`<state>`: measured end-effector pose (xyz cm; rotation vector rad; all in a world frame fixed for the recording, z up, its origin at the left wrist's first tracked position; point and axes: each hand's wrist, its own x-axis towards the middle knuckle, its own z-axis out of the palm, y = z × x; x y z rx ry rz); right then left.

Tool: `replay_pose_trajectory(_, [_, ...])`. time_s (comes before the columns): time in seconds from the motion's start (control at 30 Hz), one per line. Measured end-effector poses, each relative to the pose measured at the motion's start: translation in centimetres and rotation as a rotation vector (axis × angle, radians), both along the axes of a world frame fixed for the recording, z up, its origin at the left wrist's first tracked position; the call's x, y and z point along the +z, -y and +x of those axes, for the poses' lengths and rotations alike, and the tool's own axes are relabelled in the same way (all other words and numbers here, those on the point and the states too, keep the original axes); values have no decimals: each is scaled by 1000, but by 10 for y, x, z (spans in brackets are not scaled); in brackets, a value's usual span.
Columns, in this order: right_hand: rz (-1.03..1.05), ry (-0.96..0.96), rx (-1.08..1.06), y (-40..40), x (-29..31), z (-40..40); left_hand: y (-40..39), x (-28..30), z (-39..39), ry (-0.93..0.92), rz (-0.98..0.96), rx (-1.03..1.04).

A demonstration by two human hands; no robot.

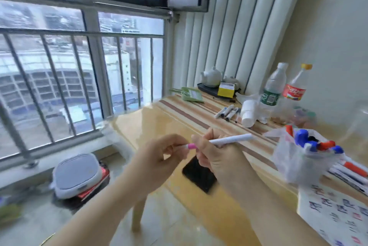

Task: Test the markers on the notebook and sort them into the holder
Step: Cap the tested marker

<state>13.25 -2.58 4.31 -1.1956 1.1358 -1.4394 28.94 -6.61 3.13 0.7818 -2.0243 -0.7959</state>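
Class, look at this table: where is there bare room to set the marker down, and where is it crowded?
Bare: the glossy yellow table between the window edge, the black phone and the loose markers. Crowded: the right side, with bottles, a white cup, the holder and the notebook.

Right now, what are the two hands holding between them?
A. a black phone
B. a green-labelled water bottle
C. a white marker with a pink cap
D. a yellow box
C: the right hand grips the white marker by its barrel while the left hand pinches the pink cap at its end; the phone lies on the table below.
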Motion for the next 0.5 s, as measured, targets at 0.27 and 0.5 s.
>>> replay_pose_trajectory(0.27, [326, -167, 459, 76, -54, 156, 8, -74, 178, -90, 95, 681])
replay_pose_trajectory(0.5, [581, -395, 544, 71, -122, 197, 0, -205, 276, 235, 569, 929])
